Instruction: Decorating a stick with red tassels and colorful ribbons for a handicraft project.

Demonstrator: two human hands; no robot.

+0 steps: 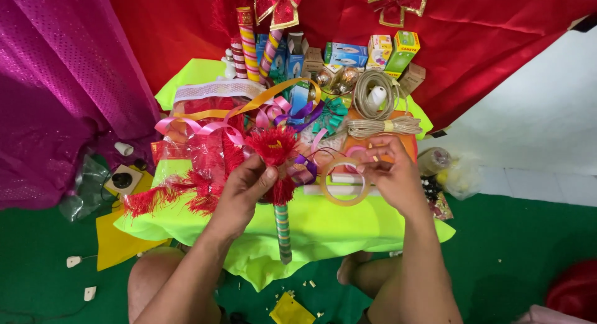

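My left hand (244, 188) is clamped on a striped stick (283, 232) topped with a red fringed tassel (273, 147), over the near middle of the lime-green tabletop (348, 227). It looks light and stiff; the soft fringe would crush, so I grip just below it. My right hand (392, 178) pinches the tape roll (344, 182), a thin, light, clear ring.
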